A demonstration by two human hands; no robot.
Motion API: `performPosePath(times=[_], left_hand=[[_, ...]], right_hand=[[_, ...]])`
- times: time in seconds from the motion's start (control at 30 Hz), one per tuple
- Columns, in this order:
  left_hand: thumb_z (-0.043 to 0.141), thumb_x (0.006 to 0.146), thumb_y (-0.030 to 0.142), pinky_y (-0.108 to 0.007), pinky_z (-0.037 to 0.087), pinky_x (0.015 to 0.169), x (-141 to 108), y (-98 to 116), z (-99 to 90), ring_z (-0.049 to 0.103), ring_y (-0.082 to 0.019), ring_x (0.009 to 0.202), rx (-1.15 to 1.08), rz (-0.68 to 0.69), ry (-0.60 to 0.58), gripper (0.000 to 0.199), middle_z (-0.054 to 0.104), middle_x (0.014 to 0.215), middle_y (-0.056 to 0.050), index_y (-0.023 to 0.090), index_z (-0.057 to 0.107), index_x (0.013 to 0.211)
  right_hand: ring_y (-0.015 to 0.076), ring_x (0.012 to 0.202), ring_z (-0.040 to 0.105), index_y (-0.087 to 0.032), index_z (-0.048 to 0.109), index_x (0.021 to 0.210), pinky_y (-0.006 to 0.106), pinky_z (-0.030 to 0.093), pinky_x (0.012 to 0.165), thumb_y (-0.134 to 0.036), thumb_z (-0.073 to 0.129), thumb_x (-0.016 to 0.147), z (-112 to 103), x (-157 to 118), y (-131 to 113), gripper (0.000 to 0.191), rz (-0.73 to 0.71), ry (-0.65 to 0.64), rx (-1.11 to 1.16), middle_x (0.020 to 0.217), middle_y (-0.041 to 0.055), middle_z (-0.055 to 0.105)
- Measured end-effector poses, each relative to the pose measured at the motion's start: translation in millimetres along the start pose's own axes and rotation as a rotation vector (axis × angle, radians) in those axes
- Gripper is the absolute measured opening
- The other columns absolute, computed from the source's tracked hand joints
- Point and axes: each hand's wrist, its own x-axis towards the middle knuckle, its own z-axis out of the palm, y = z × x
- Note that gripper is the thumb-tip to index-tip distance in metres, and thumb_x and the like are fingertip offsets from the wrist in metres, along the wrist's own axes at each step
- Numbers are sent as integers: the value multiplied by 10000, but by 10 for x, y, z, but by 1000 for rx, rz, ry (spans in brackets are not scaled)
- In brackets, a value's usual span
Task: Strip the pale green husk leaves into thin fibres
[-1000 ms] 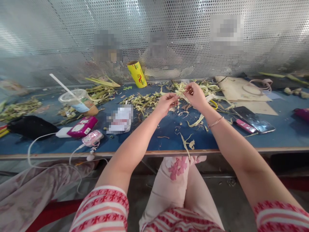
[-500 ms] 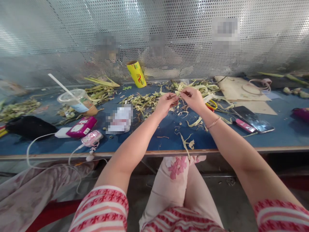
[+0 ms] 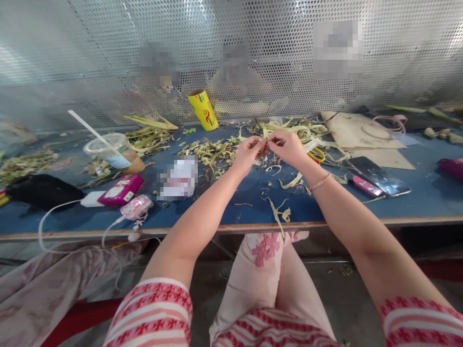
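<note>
Both hands, left hand [image 3: 250,153] and right hand [image 3: 287,147], are pinched nearly fingertip to fingertip on a bit of pale plant strip [image 3: 265,132], out past the middle of the tabletop's [image 3: 217,212] front edge. Loose greenish scraps [image 3: 213,153] sit just left of them, and a yellow tube [image 3: 203,110] stands kinda tilted by the back edge.

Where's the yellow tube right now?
In the head view, the yellow tube stands tilted at the table's far edge, left of centre, against the perforated metal screen.
</note>
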Motion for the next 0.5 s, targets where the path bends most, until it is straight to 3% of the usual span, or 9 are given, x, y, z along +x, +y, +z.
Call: performPosePath(times=[0.23,0.5], left_hand=[[645,863,184,-206,506,634,-49,38,99,543,-47,519,-18,-45,53,153,579,589,64,202,590,721],[573,899,154,-208,505,645,-53,26,113,542,-50,522,-56,-58,41,177,570,576,65,199,578,728]], right_hand=[[141,665,494,-209,487,665,286,439,663,-189,507,710,21,-16,-29,52,-7,-5,-32,688,15,563],[145,660,509,-203,511,680,287,439,652,-200,516,700,20,-21,26,20,-22,-11,2,668,10,569]])
